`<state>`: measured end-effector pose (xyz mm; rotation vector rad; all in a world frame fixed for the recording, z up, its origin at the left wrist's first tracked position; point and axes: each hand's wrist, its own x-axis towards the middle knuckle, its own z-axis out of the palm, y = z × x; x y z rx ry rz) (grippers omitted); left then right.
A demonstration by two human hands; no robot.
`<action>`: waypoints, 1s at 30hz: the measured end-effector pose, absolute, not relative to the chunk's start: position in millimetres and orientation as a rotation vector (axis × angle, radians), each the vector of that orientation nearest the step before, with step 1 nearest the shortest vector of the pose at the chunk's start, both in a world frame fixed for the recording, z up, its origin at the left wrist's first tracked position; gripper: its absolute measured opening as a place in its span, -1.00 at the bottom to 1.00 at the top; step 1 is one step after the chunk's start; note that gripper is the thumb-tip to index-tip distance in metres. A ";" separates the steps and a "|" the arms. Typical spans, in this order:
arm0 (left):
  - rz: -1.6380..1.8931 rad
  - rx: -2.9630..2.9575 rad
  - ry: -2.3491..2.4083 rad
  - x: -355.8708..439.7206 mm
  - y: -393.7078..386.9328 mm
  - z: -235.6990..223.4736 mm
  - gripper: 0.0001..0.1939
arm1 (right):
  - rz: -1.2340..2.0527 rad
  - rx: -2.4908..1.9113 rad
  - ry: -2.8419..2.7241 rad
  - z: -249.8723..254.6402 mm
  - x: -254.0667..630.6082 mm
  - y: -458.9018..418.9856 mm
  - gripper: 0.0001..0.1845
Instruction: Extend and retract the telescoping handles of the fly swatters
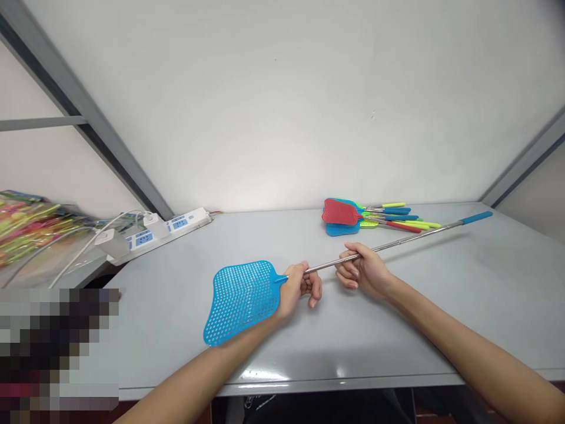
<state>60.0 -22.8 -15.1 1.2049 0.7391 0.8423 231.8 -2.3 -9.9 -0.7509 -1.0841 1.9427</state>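
A blue fly swatter with a long, extended metal rod lies across both my hands, above the table. Its perforated head is at the left, over my left forearm, and its blue grip points to the far right. My left hand is closed on the rod just beside the head, thumb on top. Further along, my right hand pinches the rod near its middle between thumb and fingers. Behind them, at the wall, lies a pile of shorter fly swatters with red, blue and yellow-green parts.
A white power strip with white plugs and cables lies at the table's left back edge. Further left are clear bags of colourful long items. A white wall rises behind the grey table. The lower left corner is pixelated.
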 end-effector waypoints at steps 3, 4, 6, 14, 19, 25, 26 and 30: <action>0.835 1.207 0.722 60.2 -23.2 -16.3 -0.51 | 1.927 -0.753 -1.116 -9.6 230.0 -4.1 -0.47; 0.829 1.208 0.726 60.3 -23.4 -16.7 -0.51 | 1.923 -0.755 -1.129 -9.4 229.7 -4.6 -0.46; 0.824 1.207 0.739 60.6 -23.6 -17.4 -0.51 | 1.922 -0.755 -1.147 -9.4 229.1 -5.3 -0.46; 0.831 1.202 0.703 62.3 -24.6 -18.6 -0.51 | 1.969 -0.723 -1.158 -12.3 226.6 -5.4 -0.45; 0.814 1.203 0.736 62.5 -24.3 -19.6 -0.51 | 1.983 -0.710 -1.177 -12.8 224.6 -7.4 -0.46; 0.807 1.196 0.739 63.1 -23.9 -20.4 -0.50 | 1.999 -0.712 -1.193 -12.7 222.2 -9.6 -0.46; 0.810 1.192 0.732 63.2 -23.8 -20.6 -0.50 | 2.001 -0.706 -1.194 -12.9 222.0 -9.6 -0.46; 0.816 1.187 0.698 62.8 -23.6 -21.3 -0.50 | 2.021 -0.681 -1.191 -13.9 222.1 -9.2 -0.46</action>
